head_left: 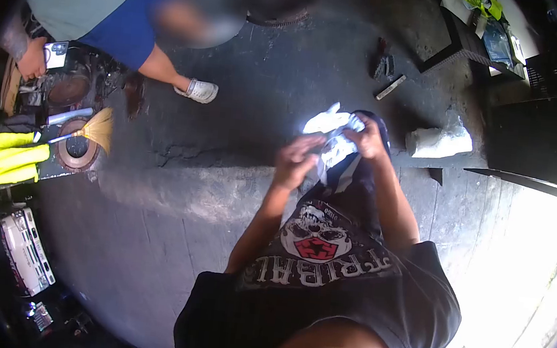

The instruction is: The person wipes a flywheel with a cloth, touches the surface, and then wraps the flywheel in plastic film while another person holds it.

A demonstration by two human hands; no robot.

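A crumpled white cloth-like piece (338, 129), glaring in the light, is bunched between my hands in front of my body. My right hand (367, 141) grips its upper right side with fingers closed. At its lower left edge my left hand (297, 159) is bent around the material, somewhat smeared by motion. Part of the piece hangs down between the hands over my dark trousers. What it is made of does not show clearly.
A white wrapped bundle (439, 142) lies on the dark floor at right, with a short bar (390, 87) beyond it. Another person (119, 18) stands at upper left holding a phone (56, 54). A broom (98, 128) and a yellow jacket (8, 156) are at left.
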